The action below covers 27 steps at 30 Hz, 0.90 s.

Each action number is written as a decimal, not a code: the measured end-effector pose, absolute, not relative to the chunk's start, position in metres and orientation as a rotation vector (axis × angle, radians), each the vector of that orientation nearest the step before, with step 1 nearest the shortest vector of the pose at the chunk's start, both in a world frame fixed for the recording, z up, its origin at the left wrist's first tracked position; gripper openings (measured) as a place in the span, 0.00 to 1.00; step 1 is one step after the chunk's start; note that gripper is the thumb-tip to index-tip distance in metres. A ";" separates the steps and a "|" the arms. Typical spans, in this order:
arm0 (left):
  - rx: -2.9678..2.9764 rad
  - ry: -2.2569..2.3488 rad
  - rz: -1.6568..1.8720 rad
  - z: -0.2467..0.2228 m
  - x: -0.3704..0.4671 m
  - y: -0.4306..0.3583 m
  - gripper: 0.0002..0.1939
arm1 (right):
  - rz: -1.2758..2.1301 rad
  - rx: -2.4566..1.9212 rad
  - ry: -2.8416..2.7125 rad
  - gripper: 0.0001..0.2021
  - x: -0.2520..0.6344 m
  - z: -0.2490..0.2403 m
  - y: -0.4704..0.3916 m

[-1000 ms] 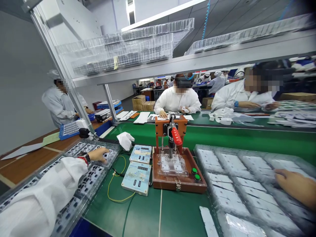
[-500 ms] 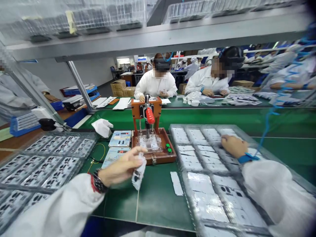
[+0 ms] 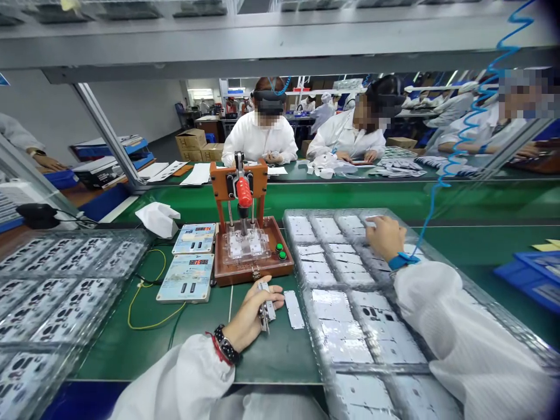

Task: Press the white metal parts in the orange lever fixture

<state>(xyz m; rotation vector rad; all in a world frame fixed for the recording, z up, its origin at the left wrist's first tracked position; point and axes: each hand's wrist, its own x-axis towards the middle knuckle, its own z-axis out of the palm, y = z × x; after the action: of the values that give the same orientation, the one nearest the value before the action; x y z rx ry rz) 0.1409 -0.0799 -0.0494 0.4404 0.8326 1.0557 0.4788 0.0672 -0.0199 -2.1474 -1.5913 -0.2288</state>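
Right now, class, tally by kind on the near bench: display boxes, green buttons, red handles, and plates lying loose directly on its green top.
Display boxes: 2
Green buttons: 2
Red handle: 1
Loose plate: 1
Total: 6

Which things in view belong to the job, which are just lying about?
Likely in the job:
small grey-white part, held in left hand
clear plastic tray of flat white plates, at right hand
red-handled brown clamp fixture

Likely just lying about:
crumpled white wad
blue plastic container

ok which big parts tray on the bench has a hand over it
The right tray, below the right hand; the left tray has no hand over it.
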 end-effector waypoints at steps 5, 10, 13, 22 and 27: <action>0.691 0.969 1.101 -0.048 0.146 -0.087 0.27 | -0.256 -1.799 -1.598 0.17 0.450 0.016 0.061; 0.997 1.088 1.028 -0.053 0.147 -0.087 0.28 | -0.051 -1.402 -1.821 0.15 0.393 0.043 0.037; 1.212 1.225 1.061 -0.062 0.148 -0.084 0.29 | 0.175 -1.101 -1.974 0.12 0.351 0.055 0.019; 1.732 1.440 0.844 -0.056 0.130 -0.092 0.24 | 0.104 -0.534 -2.134 0.24 0.260 0.096 0.009; 2.030 1.353 0.615 -0.050 0.125 -0.108 0.26 | -0.028 -0.436 -2.133 0.17 0.233 0.102 0.030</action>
<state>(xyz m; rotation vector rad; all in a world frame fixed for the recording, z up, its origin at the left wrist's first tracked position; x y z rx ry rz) 0.1245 -0.1084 -0.0503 2.0304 1.3532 0.6145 0.2333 0.0299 0.1024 -0.4365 -2.1332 -0.0276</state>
